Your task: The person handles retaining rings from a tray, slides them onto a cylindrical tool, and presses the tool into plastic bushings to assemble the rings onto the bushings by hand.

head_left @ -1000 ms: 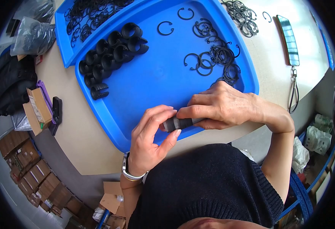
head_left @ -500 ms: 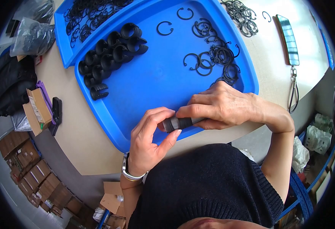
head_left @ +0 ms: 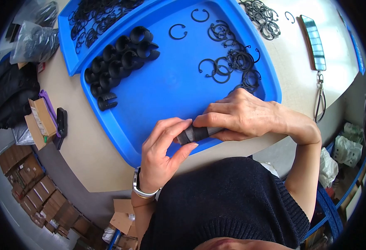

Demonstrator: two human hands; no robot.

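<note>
Over the near edge of the blue tray point(head_left: 166, 87), a dark stack of rings point(head_left: 193, 134) lies between my two hands. The fingers and thumb of my left hand point(head_left: 163, 148) grip its left end. My right hand point(head_left: 241, 116) is wrapped round the right part, where a grey rod-like piece shows under the fingers. Loose black snap rings point(head_left: 235, 62) lie on the tray's right side, some partly hidden behind my right hand. Several stacked ring bundles point(head_left: 122, 60) stand in rows on its left side.
A second blue tray point(head_left: 68, 46) of rings adjoins at the back left. More rings point(head_left: 261, 18) and a phone point(head_left: 314, 41) with a strap lie at the right. At the left are an open small carton point(head_left: 43, 121) and a black object point(head_left: 61, 125).
Both hands stay nearly in place on the stack, which has turned slightly between the fingers. The view has shifted very slightly.
</note>
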